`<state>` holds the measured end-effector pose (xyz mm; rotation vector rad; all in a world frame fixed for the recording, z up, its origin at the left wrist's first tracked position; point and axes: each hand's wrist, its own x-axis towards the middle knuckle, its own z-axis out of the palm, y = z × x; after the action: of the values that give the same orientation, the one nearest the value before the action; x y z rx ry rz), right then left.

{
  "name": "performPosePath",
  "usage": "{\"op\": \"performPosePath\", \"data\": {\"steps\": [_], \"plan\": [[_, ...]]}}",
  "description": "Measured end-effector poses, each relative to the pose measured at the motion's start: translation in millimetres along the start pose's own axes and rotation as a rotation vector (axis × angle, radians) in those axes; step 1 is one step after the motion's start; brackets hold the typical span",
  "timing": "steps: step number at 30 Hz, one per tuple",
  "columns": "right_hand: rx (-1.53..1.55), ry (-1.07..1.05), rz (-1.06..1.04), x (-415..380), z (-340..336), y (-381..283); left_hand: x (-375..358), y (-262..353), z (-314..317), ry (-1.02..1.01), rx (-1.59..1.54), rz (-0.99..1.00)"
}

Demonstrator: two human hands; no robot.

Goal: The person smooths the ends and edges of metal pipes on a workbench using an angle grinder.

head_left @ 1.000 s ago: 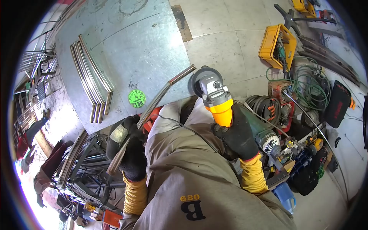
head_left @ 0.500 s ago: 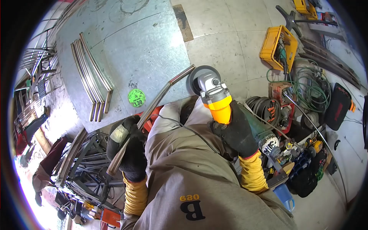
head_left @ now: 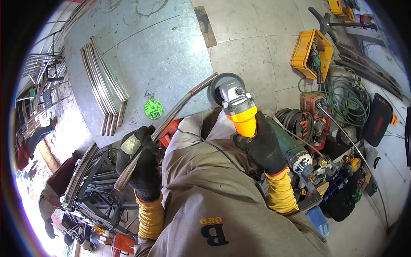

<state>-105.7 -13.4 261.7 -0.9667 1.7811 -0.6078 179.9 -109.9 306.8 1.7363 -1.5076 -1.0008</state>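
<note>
My left hand (head_left: 144, 171), in a black glove with a pale patch, is closed around a bent metal tube (head_left: 174, 113). The tube slants up and to the right from my fist, its far end right at the edge of a grinder's disc. My right hand (head_left: 266, 149), also in a black glove, grips the yellow body of that angle grinder (head_left: 242, 121). The grinder's round disc (head_left: 233, 81) faces the tube end. Several similar bent tubes (head_left: 95, 81) lie side by side on the metal-topped table (head_left: 141, 55), left of a green round sticker (head_left: 153, 109).
At right stand a yellow crate (head_left: 301, 53), coiled green hose (head_left: 349, 103), a green gas cylinder (head_left: 291, 147) and assorted tools. Dark metal frames (head_left: 102, 184) are stacked at lower left. A dark cable (head_left: 205, 141) crosses my lap. Another person's sleeve (head_left: 60, 180) shows at far left.
My left hand and the tube have shifted slightly left and down. The grinder has moved a little left with my right hand. The person at far left has moved slightly.
</note>
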Motion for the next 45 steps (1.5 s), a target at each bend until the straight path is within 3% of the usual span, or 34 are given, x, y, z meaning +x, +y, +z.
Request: {"op": "performPosePath", "data": {"steps": [18, 24, 28, 34, 39, 43, 45], "plan": [[0.041, -0.029, 0.025, 2, 1, 3, -1, -1, -4, -0.021, -0.170, -0.170], [-0.004, -0.030, 0.000, 2, 2, 8, 4, -4, -2, -0.023, -0.053, 0.014], [-0.015, -0.019, -0.009, 2, 2, 7, 2, -7, 2, 0.023, -0.145, -0.046], [0.003, -0.021, -0.010, 2, 2, 9, 4, -8, -5, -0.035, 0.026, 0.018], [0.114, 0.022, 0.009, -2, 0, 11, 3, -4, -3, -0.004, -0.134, -0.137], [0.041, -0.001, 0.029, -2, -3, 10, 3, -9, -4, -0.035, -0.019, -0.025], [0.019, 0.047, -0.077, 0, -1, 10, 3, -11, -2, -0.005, -0.141, -0.011]]}}
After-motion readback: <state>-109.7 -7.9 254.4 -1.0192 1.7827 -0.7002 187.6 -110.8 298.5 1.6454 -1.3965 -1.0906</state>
